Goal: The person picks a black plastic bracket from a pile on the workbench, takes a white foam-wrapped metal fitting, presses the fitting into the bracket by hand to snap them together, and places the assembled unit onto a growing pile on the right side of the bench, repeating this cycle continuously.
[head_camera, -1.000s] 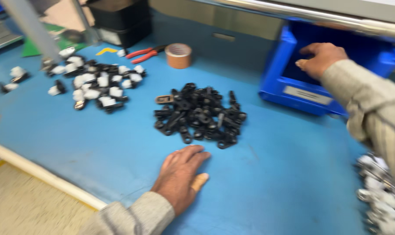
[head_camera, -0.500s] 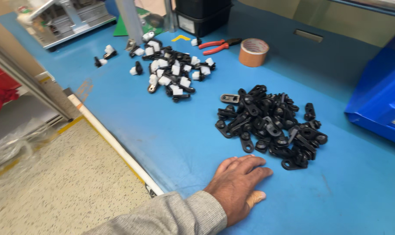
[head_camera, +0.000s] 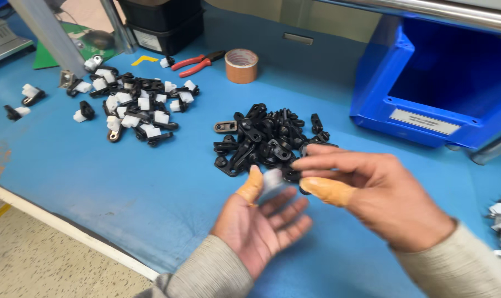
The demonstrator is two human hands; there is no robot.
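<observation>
Nearest, the left hand lay palm up and open over the blue bench, its thumb in a tan finger cot touching a small white part. The right hand came in from the right, thumb also cotted, fingers pinched toward that same part and a black clip at the pile's edge; motion blur meant I couldn't tell if the pinch had closed. Hands were nearly touching. The white part looked like light, stiff moulded plastic, smooth and easy to fumble; best taken by its side faces between thumb and forefinger. Just beyond sat the pile of black clips. Further left, a scatter of black-and-white assembled pieces. At the back: red pliers, a tape roll, and a blue bin on the right.
</observation>
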